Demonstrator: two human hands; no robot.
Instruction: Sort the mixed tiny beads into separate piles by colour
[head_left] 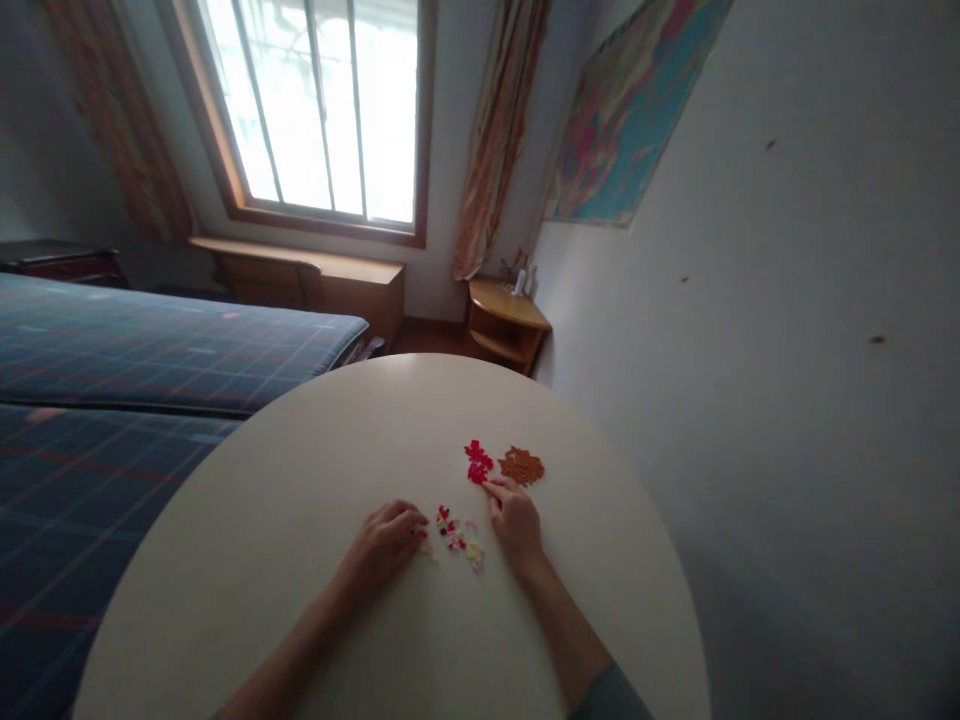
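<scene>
Colour sorting, looks like, with right hand (517,522) at heaped small bright-red pieces (478,466) and left hand (386,540) by scattered red-pink-cream pieces (452,538), can't tell either grip, probably needs another red picked out.

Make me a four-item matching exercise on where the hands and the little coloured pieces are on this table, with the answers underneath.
1. Red pieces
2. Brown pieces
3. Mixed-colour pieces
4. Left hand

A. To the right of the red pieces
B. To the left of the main mixed-colour cluster
C. Between the left hand and the right hand
D. By the right hand's fingers, left of the brown pieces

Pairs: 1-D, 2-A, 3-C, 4-B
</scene>
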